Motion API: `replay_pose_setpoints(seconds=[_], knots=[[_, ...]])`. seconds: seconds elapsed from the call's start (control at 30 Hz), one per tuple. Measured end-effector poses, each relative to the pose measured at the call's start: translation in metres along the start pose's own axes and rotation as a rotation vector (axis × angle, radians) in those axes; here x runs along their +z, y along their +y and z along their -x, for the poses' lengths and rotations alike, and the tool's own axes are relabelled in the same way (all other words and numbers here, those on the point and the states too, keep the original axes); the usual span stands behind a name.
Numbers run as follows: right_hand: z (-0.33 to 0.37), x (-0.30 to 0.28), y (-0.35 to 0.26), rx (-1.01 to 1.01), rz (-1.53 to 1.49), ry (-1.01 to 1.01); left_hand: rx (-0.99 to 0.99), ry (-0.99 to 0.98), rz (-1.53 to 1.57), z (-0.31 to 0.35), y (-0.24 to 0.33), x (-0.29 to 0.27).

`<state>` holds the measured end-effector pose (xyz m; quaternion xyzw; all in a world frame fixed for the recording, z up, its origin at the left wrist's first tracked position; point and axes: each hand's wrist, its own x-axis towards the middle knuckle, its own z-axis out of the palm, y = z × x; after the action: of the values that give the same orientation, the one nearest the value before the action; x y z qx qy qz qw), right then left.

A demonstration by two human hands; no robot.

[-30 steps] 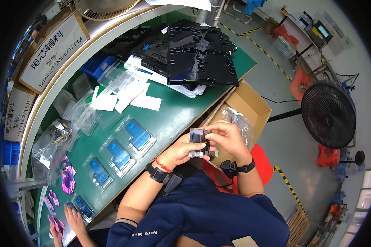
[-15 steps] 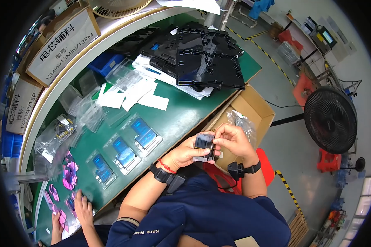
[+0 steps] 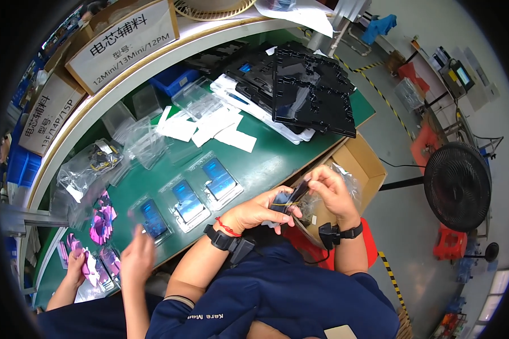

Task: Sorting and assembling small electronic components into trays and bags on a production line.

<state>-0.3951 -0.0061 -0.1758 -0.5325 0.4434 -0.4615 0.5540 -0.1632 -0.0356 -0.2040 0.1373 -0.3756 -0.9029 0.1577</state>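
Head camera: the person's 2 hands (image 3: 255, 211) (image 3: 332, 195) grip dark flat pieces (image 3: 298, 192) near 3 clear trays (image 3: 230, 192).

Stack of thin dark flat pieces (image 3: 280, 199): partly covered by the person's left hand (image 3: 264, 209); too small to count.
Co-worker's nearer hand (image 3: 138, 253): blurred, fingers indistinct.
Open brown cardboard box (image 3: 366, 158): partly hidden behind the person's right hand (image 3: 329, 189).
Red plastic seat (image 3: 369, 242): largely hidden by the right forearm (image 3: 352, 257).
Round tan slatted guard (image 3: 209, 8): cut off by the upper edge.
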Motion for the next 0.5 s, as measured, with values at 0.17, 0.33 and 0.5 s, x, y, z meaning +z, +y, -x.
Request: replay_pose_setpoints(seconds=[0.17, 0.33, 0.5], knots=[[-0.002, -0.022, 0.003, -0.093, -0.245, 0.199, 0.102, -0.013, 0.024, -0.002, -0.002, -0.011], [-0.006, -0.030, 0.009, -0.152, -0.406, 0.259, 0.114, 0.320, 0.237, -0.018, 0.009, -0.020], [-0.012, -0.028, 0.022, -0.080, -0.406, 0.232, 0.249, 0.480, 0.016, -0.041, 0.012, -0.040]])
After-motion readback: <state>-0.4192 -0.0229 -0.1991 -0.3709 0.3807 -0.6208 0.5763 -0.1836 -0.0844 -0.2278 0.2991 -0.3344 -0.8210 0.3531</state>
